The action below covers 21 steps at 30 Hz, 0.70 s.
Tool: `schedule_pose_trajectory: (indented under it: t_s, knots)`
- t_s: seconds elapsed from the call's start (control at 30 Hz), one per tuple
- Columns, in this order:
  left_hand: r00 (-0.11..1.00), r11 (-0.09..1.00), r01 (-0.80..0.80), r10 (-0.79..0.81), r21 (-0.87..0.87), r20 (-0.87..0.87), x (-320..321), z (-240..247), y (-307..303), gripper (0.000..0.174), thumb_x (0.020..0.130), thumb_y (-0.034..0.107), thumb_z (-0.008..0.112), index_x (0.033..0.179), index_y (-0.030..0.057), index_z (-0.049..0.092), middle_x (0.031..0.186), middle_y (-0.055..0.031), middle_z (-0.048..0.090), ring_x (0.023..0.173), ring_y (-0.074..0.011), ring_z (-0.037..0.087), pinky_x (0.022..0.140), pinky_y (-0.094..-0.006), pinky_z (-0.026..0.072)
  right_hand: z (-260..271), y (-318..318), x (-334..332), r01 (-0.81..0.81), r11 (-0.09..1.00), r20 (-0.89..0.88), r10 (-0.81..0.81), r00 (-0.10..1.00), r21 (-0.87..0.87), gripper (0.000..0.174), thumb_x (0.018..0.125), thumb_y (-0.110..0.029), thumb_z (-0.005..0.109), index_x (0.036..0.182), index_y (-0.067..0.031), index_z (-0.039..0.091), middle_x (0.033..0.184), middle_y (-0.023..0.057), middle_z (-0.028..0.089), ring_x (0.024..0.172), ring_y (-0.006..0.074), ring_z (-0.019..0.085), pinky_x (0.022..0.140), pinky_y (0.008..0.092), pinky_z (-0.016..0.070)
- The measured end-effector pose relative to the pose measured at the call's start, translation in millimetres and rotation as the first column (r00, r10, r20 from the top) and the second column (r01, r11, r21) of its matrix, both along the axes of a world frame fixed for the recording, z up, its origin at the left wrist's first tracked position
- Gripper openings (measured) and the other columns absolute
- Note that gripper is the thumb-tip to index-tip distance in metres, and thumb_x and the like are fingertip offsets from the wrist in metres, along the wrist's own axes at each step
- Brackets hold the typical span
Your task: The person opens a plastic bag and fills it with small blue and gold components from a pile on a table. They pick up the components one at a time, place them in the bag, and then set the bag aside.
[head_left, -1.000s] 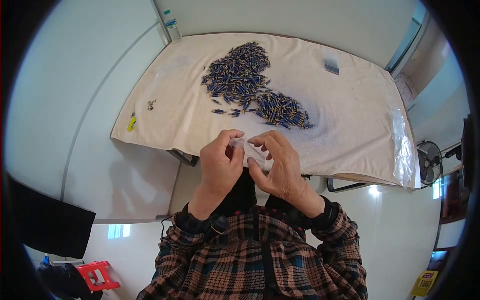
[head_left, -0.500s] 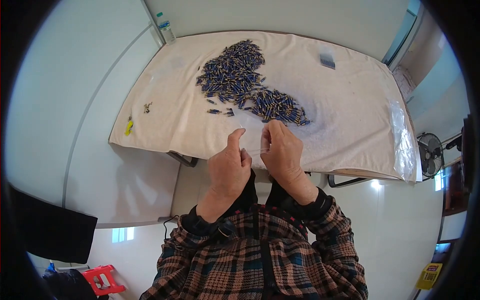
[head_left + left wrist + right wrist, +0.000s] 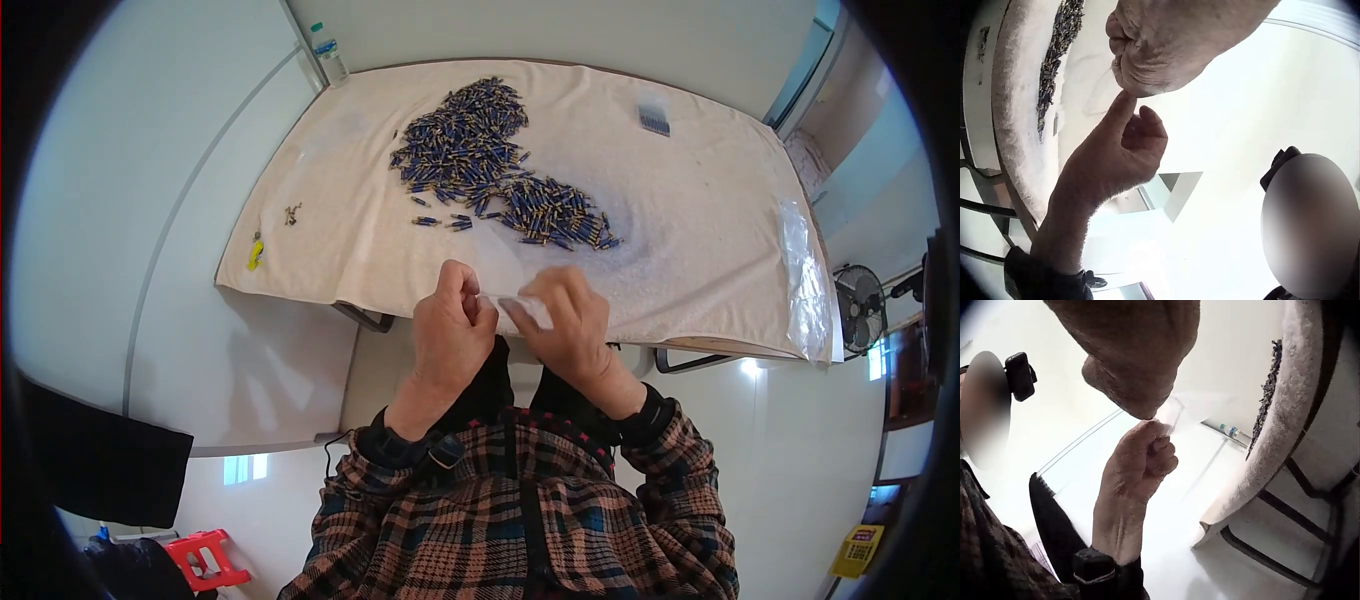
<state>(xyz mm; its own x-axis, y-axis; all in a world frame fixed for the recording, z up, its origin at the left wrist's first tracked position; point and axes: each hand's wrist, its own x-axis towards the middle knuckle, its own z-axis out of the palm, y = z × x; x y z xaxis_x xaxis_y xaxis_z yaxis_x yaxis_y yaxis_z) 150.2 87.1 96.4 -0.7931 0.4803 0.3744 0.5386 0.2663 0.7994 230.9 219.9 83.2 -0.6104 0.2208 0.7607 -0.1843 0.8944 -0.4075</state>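
In the head view a clear plastic bag [image 3: 495, 252] stands up between the two hands, over the near edge of the table. My left hand [image 3: 447, 322] pinches its lower edge between thumb and curled fingers. Close on the other side, my right hand [image 3: 572, 325] has its thumb and bent fingers at the film, blurred by motion. The left wrist view has the right hand [image 3: 1110, 150] reaching up with a fingertip right at the left hand [image 3: 1166, 47]. Beyond the bag lies a big heap of small blue cylinders with brass-coloured ends [image 3: 465, 140].
A cream cloth [image 3: 330, 200] covers the table. More blue pieces form a smaller pile [image 3: 555, 212]. A packed bag of pieces [image 3: 655, 120] lies at the back right, flat plastic bags [image 3: 797, 285] along the right edge. A bottle [image 3: 328, 55] stands at the back left; a fan [image 3: 860, 308] is at right.
My right hand went from loosely apart to pulling on the plastic, then lowered a little with fingers spread wider. The bag now stands unfolded above the hands.
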Motion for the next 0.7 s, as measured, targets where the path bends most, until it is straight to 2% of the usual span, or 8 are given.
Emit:
schedule_pose_trajectory:
  t_s: [0.07, 0.2, 0.23, 0.33, 0.37, 0.47, 0.63, 0.7]
  knots:
    - [0.998, 0.998, 0.053, -0.054, 0.016, 0.039, -3, 3, -1, 0.021, 0.074, -0.004, 0.06, 0.082, 0.0058, 0.043, 0.055, -0.0077, 0.046, 0.045, -0.0156, 0.047, 0.045, -0.0312, 0.038, 0, 0, 8, -0.104, 0.952, -0.168, 0.157, 0.973, 0.287, 0.029, 0.071, -0.01, 0.075, 0.094, -0.0058, 0.058, 0.077, 0.0045, 0.057, 0.058, 0.0183, 0.056, 0.05, 0.0283, 0.045]
    - [0.996, 0.995, 0.079, -0.082, 0.056, 0.038, -5, 4, -1, 0.018, 0.075, -0.004, 0.058, 0.079, 0.0051, 0.043, 0.054, -0.0085, 0.046, 0.047, -0.0124, 0.048, 0.045, -0.0311, 0.0381, -5, -7, 24, -0.217, 0.898, -0.039, 0.251, 0.967, 0.382, 0.028, 0.074, -0.009, 0.069, 0.1, -0.0038, 0.062, 0.096, 0.0082, 0.063, 0.063, 0.018, 0.058, 0.052, 0.0279, 0.0472]
    - [0.996, 0.995, 0.081, -0.083, 0.055, 0.038, -4, 6, -1, 0.018, 0.075, -0.004, 0.058, 0.079, 0.0051, 0.043, 0.054, -0.0085, 0.046, 0.047, -0.0124, 0.048, 0.045, -0.0311, 0.0381, -7, -11, 27, -0.216, 0.899, -0.04, 0.249, 0.968, 0.381, 0.028, 0.074, -0.009, 0.069, 0.1, -0.0038, 0.062, 0.096, 0.0082, 0.063, 0.063, 0.018, 0.058, 0.052, 0.0279, 0.0472]
    - [0.999, 0.998, 0.044, -0.045, 0.053, 0.016, 6, 15, 2, 0.02, 0.077, -0.005, 0.059, 0.075, 0.0038, 0.041, 0.055, 0.0006, 0.041, 0.051, -0.0032, 0.038, 0.044, -0.0226, 0.0336, -11, -27, 26, -0.042, 0.962, 0.11, 0.013, 0.994, 0.269, 0.025, 0.074, -0.01, 0.066, 0.097, -0.0015, 0.062, 0.102, 0.0103, 0.064, 0.063, 0.0204, 0.061, 0.054, 0.029, 0.0491]
    - [0.999, 0.998, 0.046, -0.046, 0.054, 0.014, 7, 13, 3, 0.02, 0.077, -0.005, 0.059, 0.075, 0.0038, 0.041, 0.055, 0.0006, 0.041, 0.051, -0.0032, 0.038, 0.044, -0.0226, 0.0336, -11, -28, 25, -0.041, 0.962, 0.108, 0.012, 0.994, 0.269, 0.025, 0.074, -0.01, 0.066, 0.097, -0.0015, 0.062, 0.102, 0.0103, 0.064, 0.063, 0.0204, 0.061, 0.054, 0.029, 0.0491]
    - [0.994, 0.997, 0.008, -0.016, -0.074, -0.107, 13, 7, 4, 0.02, 0.076, -0.004, 0.06, 0.076, 0.0036, 0.041, 0.056, -0.0001, 0.045, 0.05, -0.0048, 0.042, 0.045, -0.0231, 0.0357, -13, -29, 21, -0.024, 0.978, 0.461, -0.076, 0.884, 0.207, 0.024, 0.079, -0.012, 0.061, 0.102, -0.0032, 0.061, 0.096, 0.0127, 0.066, 0.065, 0.0246, 0.064, 0.056, 0.0327, 0.0505]
    - [0.989, 0.992, 0.101, -0.109, -0.078, -0.101, 24, 12, 1, 0.019, 0.078, 0.001, 0.065, 0.081, 0.0032, 0.045, 0.055, -0.0008, 0.046, 0.048, -0.0063, 0.044, 0.044, -0.0236, 0.0361, -15, -14, 8, -0.117, 0.99, 0.613, 0.044, 0.789, 0.08, 0.027, 0.082, -0.014, 0.057, 0.108, -0.0055, 0.059, 0.087, 0.0139, 0.067, 0.068, 0.029, 0.065, 0.059, 0.0373, 0.0514]
    - [0.982, 0.984, 0.177, -0.179, -0.031, -0.054, 23, 19, -6, 0.02, 0.08, 0.008, 0.067, 0.087, 0.0051, 0.049, 0.059, -0.005, 0.051, 0.05, -0.0153, 0.05, 0.047, -0.0287, 0.0398, -11, -12, 12, -0.095, 0.993, 0.544, 0.118, 0.831, -0.07, 0.034, 0.087, -0.014, 0.053, 0.12, -0.0072, 0.054, 0.087, 0.0143, 0.068, 0.071, 0.0299, 0.066, 0.062, 0.0379, 0.0518]
